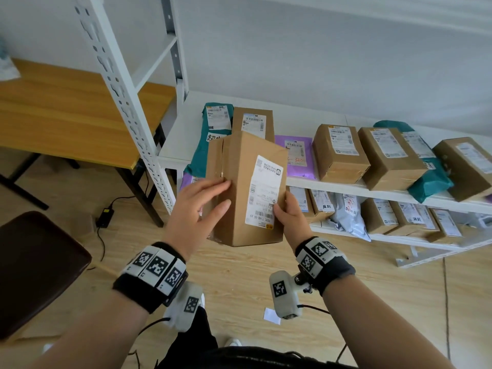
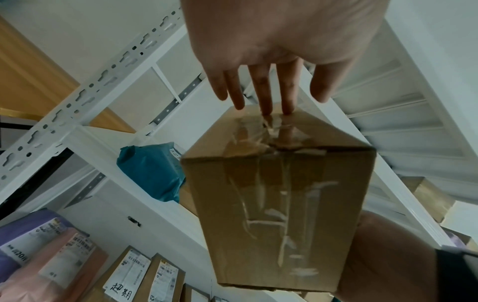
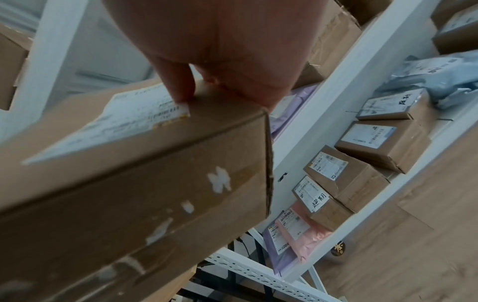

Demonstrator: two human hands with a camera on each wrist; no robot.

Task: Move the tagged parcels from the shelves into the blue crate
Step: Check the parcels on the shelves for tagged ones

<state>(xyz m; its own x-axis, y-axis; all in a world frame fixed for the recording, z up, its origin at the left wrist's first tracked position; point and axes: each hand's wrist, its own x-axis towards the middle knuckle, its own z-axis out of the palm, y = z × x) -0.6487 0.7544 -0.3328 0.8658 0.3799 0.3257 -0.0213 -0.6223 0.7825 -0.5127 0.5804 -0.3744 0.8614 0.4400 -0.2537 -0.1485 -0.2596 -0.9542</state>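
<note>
The cardboard box is held in the air in front of the white shelving unit, clear of both shelf boards. It stands on end, tilted slightly, with its white shipping label facing the head camera on the right-hand face.

Right hand: it grips the lower right edge of the box. The thumb presses on the label face near its bottom corner; the other fingers go behind the box and cannot be seen.

Left hand: the fingers are straight and slightly spread. In the left wrist view the fingertips touch the taped edge at the far end of the box (tape seams run down the face below them). The fingers do not wrap round the box.

Upper shelf board, from its left end to its right: a teal mailer bag, a brown box just beside it, a purple mailer lying flat, then three more brown boxes with a second teal bag between the last two, at the front edge.

Lower shelf board: a row of smaller labelled boxes and a grey mailer bag. Some labels carry handwritten black characters.

Left of the shelving stands a wooden table. A power adapter with its cable lies on the wooden floor beside it. The blue crate is not in view.
</note>
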